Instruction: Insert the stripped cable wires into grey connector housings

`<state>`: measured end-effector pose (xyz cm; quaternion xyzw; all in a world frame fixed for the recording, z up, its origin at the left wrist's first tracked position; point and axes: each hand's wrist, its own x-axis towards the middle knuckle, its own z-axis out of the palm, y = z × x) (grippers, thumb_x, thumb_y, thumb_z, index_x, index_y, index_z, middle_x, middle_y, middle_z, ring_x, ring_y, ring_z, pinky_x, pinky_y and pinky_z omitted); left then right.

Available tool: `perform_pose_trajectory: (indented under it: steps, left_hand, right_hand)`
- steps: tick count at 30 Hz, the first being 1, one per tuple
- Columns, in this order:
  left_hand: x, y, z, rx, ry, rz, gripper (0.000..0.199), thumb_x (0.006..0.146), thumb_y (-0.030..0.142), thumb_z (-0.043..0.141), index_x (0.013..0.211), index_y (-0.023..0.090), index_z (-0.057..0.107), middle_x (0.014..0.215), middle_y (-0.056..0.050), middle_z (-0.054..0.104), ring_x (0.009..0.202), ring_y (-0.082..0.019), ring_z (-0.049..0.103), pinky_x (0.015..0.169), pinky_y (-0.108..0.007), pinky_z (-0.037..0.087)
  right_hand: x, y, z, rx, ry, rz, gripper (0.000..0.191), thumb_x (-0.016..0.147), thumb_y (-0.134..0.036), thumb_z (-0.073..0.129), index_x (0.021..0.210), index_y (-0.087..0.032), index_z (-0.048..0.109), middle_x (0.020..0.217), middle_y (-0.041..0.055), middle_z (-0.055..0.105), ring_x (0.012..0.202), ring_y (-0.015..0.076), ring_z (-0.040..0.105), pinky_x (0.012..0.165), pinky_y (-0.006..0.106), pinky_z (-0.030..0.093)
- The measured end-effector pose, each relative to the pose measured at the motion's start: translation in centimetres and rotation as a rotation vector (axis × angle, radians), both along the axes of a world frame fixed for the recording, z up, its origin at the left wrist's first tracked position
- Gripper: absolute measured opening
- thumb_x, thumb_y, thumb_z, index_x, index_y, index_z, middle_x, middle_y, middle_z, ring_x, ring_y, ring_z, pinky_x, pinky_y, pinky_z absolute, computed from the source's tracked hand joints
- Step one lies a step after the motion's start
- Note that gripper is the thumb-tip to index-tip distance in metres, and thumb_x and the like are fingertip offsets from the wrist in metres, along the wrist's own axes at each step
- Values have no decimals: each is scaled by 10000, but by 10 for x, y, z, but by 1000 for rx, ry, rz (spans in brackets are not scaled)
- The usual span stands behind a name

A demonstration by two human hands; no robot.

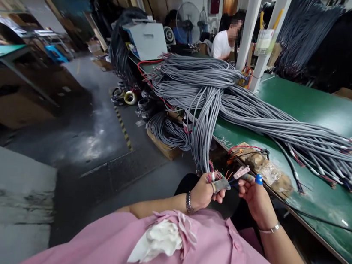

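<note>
My left hand (203,192) is closed around the ends of several grey cables (202,148) that hang down from a big bundle on the green table (315,107). Coloured wire tips stick out above its fingers, and a taped finger covers part of them. My right hand (256,197) is just to the right, pinching a thin wire end (242,173) between fingertips; its thumb wears a blue cap (259,179). Both hands are held over my lap, at the table's edge.
A large pile of grey cables (202,81) spreads across the table to the right edge. A taped brown block (266,170) lies near my hands. A white post (250,25) stands behind, and a seated person in a white shirt (222,43). Floor at left holds tape rolls (131,97).
</note>
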<state>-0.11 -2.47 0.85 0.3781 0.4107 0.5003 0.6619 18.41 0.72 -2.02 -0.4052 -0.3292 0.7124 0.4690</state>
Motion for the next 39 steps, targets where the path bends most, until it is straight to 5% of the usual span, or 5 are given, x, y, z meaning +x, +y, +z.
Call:
perform_pose_trajectory:
  steps: [9, 22, 29, 32, 39]
  left_hand:
    - [5, 12, -14, -94, 4, -105, 340, 705, 430, 707, 659, 118, 578, 516, -9, 596, 361, -90, 530, 338, -183, 273]
    - [-2, 24, -18, -194, -82, -245, 308, 664, 397, 735, 696, 130, 586, 498, 1, 594, 333, -92, 505, 326, -182, 297]
    - [-1, 28, -21, -175, -63, -273, 322, 663, 412, 738, 675, 121, 602, 495, 0, 588, 329, -88, 497, 327, -194, 302]
    - [-1, 28, -22, -158, -55, -261, 324, 675, 419, 730, 676, 117, 614, 492, 1, 581, 326, -83, 486, 329, -198, 303]
    - [1, 29, -23, -184, -14, -246, 360, 640, 452, 749, 674, 122, 609, 481, 0, 579, 327, -91, 487, 327, -203, 307]
  right_hand:
    - [-11, 16, 17, 103, -81, 37, 364, 870, -531, 517, 841, -196, 657, 713, 17, 563, 566, 110, 425, 549, 243, 410]
    - [-14, 14, 16, -63, 60, 40, 445, 815, -623, 529, 860, -202, 663, 799, 39, 610, 578, 115, 455, 533, 249, 417]
    - [-22, 15, 11, 45, 51, -59, 295, 792, -473, 663, 735, -188, 613, 606, -18, 474, 538, 102, 386, 508, 231, 356]
    - [-28, 13, 3, 116, -25, -198, 374, 805, -543, 614, 659, -200, 579, 586, -14, 473, 523, 107, 372, 508, 247, 344]
    - [-33, 19, 3, -22, 106, -63, 486, 751, -678, 570, 726, -197, 637, 621, 10, 529, 555, 137, 469, 540, 279, 414]
